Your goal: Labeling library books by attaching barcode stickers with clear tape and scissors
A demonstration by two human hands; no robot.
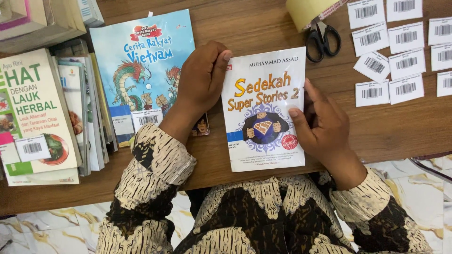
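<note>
Bare table (263,23) is lying open above the white book (263,108); scissors (323,40) and barcode labels (400,56) are crowding the right, book stacks (56,108) the left.
</note>
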